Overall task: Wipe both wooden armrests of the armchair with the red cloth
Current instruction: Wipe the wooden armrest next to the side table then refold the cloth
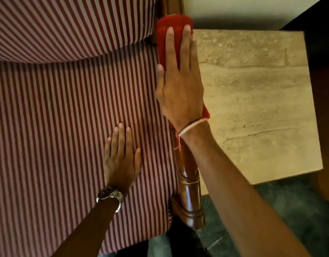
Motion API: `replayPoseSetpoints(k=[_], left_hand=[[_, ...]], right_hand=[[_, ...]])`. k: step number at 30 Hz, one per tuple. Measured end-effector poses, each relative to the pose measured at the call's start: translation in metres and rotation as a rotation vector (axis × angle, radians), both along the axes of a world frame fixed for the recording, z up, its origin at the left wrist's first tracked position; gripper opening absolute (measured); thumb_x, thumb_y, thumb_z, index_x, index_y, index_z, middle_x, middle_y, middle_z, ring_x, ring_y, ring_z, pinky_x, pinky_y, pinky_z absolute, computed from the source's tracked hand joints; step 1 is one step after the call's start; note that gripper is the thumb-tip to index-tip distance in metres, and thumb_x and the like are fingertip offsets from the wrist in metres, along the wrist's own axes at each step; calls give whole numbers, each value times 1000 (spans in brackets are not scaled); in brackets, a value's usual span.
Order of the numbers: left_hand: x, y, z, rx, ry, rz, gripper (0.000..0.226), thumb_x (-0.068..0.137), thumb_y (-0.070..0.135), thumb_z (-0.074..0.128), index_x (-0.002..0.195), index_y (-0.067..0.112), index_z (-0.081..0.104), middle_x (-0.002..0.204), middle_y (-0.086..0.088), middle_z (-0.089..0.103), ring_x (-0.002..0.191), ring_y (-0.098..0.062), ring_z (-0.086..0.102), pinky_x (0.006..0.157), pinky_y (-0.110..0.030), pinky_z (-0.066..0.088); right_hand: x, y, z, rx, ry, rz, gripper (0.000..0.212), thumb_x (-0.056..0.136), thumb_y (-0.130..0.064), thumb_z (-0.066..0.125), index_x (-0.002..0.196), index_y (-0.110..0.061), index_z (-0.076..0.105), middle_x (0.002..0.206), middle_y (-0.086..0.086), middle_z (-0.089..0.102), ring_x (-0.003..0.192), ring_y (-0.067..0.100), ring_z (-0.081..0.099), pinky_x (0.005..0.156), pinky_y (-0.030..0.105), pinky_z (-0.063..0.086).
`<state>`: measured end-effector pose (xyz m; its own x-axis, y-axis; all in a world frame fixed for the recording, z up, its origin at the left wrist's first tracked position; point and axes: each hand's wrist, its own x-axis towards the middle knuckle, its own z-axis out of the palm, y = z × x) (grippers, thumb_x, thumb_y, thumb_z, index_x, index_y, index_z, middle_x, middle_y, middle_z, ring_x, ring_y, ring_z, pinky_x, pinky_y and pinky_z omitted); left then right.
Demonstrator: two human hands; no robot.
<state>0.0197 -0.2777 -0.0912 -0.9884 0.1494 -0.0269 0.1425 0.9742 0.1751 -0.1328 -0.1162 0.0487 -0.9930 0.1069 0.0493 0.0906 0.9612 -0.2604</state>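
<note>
The red cloth (168,32) is draped over the far part of the armchair's right wooden armrest (189,191), near the backrest. My right hand (180,84) lies flat on the cloth with its fingers stretched forward, pressing it onto the armrest. A corner of the cloth shows beside my right wrist. My left hand (121,158) rests flat and open on the striped seat cushion (67,127), just left of the armrest, holding nothing. The other armrest is out of view.
A striped back cushion (67,25) sits at the top left. A stone-topped side table (262,99) stands right beside the armrest. A dark piece of furniture (319,19) fills the top right corner. The dark floor (289,210) shows below.
</note>
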Motion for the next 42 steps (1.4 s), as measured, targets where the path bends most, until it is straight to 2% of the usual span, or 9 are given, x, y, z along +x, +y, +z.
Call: replayPoseSetpoints(k=[6,10,14,21,25,30,37,39,42], left_hand=[[1,-1,-4,-5,13,-4,64,104,38,34,156,2,26,166,-22,23,155,-33,22,127,-49,20],[1,-2,-7,-12,21,-2,64,105,39,30,158,3,21,167,-21,20,156,-33,20,128,-46,14],[1,-1,-7,-26,24,1,64,105,39,31,158,4,21,167,-21,21,155,-33,21,129,-43,9],[1,0,-4,-20,26,10,64,105,39,32,158,3,23,166,-21,22,155,-32,22,128,-43,12],[0,1,-4,-11,17,9,64,105,39,31,157,2,25,166,-22,23,154,-33,24,128,-46,16],[1,2,-3,-29,35,11,63,105,38,30,156,1,27,165,-23,25,154,-34,26,125,-49,23],[1,3,-2,-9,25,15,63,104,36,34,156,1,28,165,-23,24,154,-34,25,125,-50,25],[1,4,-2,-6,34,5,63,104,36,33,156,0,28,165,-23,24,154,-34,25,125,-49,23],[1,2,-4,-19,25,17,64,104,37,32,157,2,24,166,-22,22,155,-33,23,126,-48,21]], right_hand=[[166,-6,5,11,-145,-21,65,109,-39,32,165,-16,7,173,16,0,161,31,6,124,52,32],[63,-8,2,-20,-48,-51,64,109,-40,27,164,-13,9,170,25,8,158,38,15,123,53,34],[-38,-6,4,-7,5,-56,65,109,-38,28,164,-11,7,171,25,5,159,39,9,127,48,27],[169,-2,5,21,-159,4,66,108,-40,33,165,-18,8,172,19,3,159,35,12,120,52,38],[93,-6,1,1,-95,-47,67,107,-40,31,164,-15,10,170,24,9,156,40,20,112,54,48],[-31,-2,1,-48,18,-69,67,108,-41,31,164,-10,10,170,25,10,158,38,18,113,45,49],[177,-2,5,-5,-171,-14,68,107,-39,35,165,-23,3,173,17,0,159,34,14,110,54,50],[173,2,4,-22,-175,-24,70,106,-39,35,165,-21,2,172,19,1,158,35,17,104,53,55],[94,0,-1,-45,-69,-19,69,107,-38,36,165,-16,6,170,24,7,155,38,26,97,47,60]])
